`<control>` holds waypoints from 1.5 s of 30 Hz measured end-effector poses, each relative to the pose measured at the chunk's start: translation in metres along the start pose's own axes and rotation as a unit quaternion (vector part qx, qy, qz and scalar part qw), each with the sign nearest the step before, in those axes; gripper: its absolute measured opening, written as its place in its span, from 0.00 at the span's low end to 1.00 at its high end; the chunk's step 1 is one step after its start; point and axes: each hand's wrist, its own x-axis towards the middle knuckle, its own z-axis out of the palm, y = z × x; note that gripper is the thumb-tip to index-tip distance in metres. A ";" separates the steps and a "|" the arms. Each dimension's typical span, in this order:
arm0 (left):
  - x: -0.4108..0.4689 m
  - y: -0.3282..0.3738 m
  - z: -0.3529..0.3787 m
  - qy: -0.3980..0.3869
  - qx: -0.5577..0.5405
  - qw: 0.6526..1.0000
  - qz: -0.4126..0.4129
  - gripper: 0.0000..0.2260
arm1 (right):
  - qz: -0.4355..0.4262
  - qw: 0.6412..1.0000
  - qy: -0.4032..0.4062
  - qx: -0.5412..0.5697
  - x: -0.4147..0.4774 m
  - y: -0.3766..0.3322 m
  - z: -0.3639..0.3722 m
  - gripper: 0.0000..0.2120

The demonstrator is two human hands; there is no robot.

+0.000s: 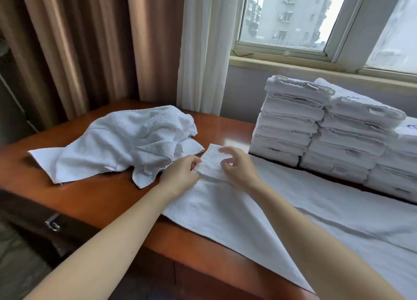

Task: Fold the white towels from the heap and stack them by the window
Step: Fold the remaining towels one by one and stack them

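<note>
While a white towel (225,209) is spread flat on the wooden counter (94,200), its far corner is pinched by the left hand (180,173), whose fingers are closed on the hemmed edge. Just beside it, the right hand (237,164) is held over the same corner with fingers apart and curled, thumb touching the cloth. Beyond the left hand a rumpled heap (126,139) is seen. Past the right hand, folded stacks (316,128) are lined below the window (293,17).

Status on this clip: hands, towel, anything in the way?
Left hand pinching the towel corner, right hand open above it. Towel flat on the table, unfolded. Heap waits left, stacks by the window. Nothing blocking.
</note>
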 end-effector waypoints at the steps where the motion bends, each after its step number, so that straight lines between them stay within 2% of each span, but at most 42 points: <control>1: -0.004 0.000 -0.001 0.002 0.007 1.000 -0.003 0.15 | -0.006 1.000 -0.008 -0.018 -0.007 0.001 -0.001 0.17; 6: -0.026 -0.002 -0.007 -0.009 0.030 0.999 -0.020 0.07 | -0.040 0.986 -0.058 -0.151 -0.045 0.004 -0.005 0.16; 10: -0.041 -0.006 -0.015 -0.032 0.046 0.997 -0.044 0.14 | -0.065 0.978 -0.062 -0.187 -0.059 -0.010 0.006 0.18; 15: -0.054 -0.014 -0.026 -0.045 0.044 0.997 -0.048 0.17 | -0.109 0.955 -0.043 -0.274 -0.062 -0.028 0.027 0.10; 20: -0.057 -0.022 -0.034 -0.035 0.065 0.996 -0.051 0.16 | -0.057 0.974 0.045 -0.214 -0.051 -0.046 0.033 0.08; 23: -0.051 -0.028 -0.034 0.003 0.044 0.999 -0.024 0.12 | -0.054 0.976 0.057 -0.204 -0.042 -0.055 0.036 0.09; 25: -0.041 -0.028 -0.030 0.012 -0.016 0.999 -0.027 0.09 | -0.060 0.974 0.047 -0.214 -0.041 -0.055 0.038 0.09; 27: -0.031 -0.024 -0.024 -0.003 -0.123 0.991 -0.045 0.07 | -0.063 0.972 0.027 -0.223 -0.043 -0.053 0.040 0.09; 29: -0.020 -0.018 -0.018 -0.015 -0.171 0.984 -0.049 0.14 | -0.075 0.971 -0.002 -0.227 -0.046 -0.050 0.040 0.08; 33: 0.004 -0.012 -0.007 -0.023 -0.095 0.994 -0.050 0.13 | -0.091 0.980 -0.070 -0.165 -0.053 -0.043 0.033 0.06; 36: 0.016 -0.005 -0.005 -0.028 -0.056 0.996 -0.056 0.15 | -0.086 0.986 -0.059 -0.134 -0.052 -0.036 0.024 0.08; 40: 0.029 0.000 -0.002 -0.049 -0.006 0.997 -0.051 0.19 | -0.051 0.982 0.018 -0.178 -0.042 -0.018 0.004 0.13; 45: 0.045 0.006 0.008 -0.047 -0.029 0.998 -0.034 0.22 | -0.010 0.968 -0.007 -0.249 -0.036 0.010 -0.016 0.20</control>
